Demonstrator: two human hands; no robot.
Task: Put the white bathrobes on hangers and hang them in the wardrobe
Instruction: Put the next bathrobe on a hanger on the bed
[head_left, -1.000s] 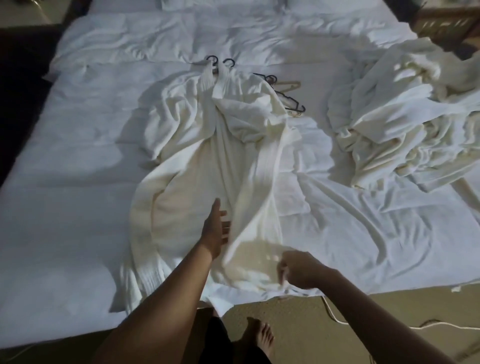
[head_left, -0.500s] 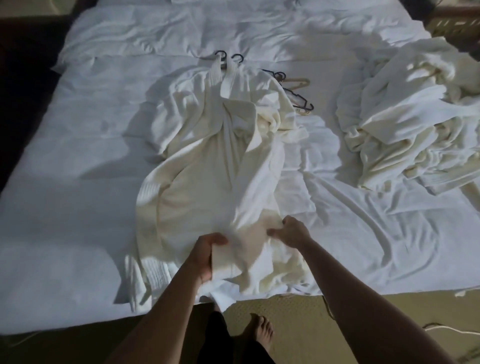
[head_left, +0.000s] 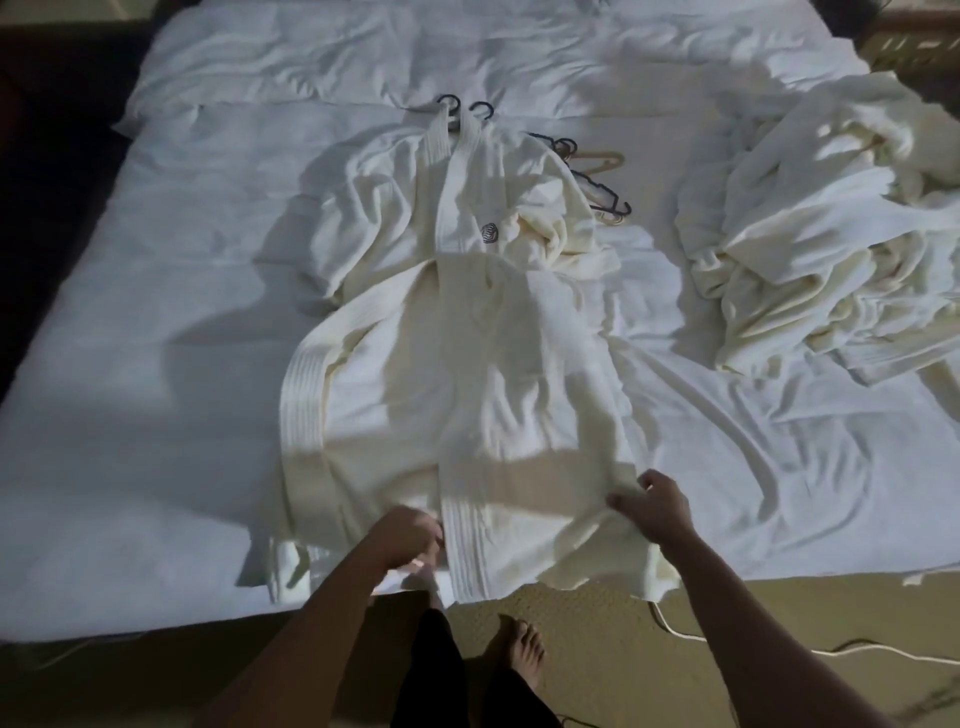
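Bathrobe (head_left: 467, 364): lying spread lengthwise on the bed (head_left: 130, 364), collar toward the far end, hem hanging over the near edge; a dark round emblem (head_left: 489, 233) is showing on the chest panel.
Front panels: the ribbed front band is running down the middle of the garment and ending at the near edge between the two hands.
Left hand (head_left: 408, 530): gripping the hem just left of the ribbed band; fingers are curling into the cloth, and the fingertips are hiding in the folds.
Right hand (head_left: 652, 506): pinching the right-hand edge of the lower panel; fingers are bending around the fabric, thumb side toward the garment.
Cloth relative to fingers: the lower hem is stretching between both hands, with fabric passing under the fingers and draping below them past the mattress edge.
Hangers (head_left: 592, 176): lying on the bed beside the right shoulder of the bathrobe; two dark hooks (head_left: 467, 106) are showing above the collar.
Second bathrobe pile (head_left: 831, 234): lying crumpled at the right side of the bed, well apart from both hands.
Bare foot (head_left: 524, 649): standing on the floor below the hem.
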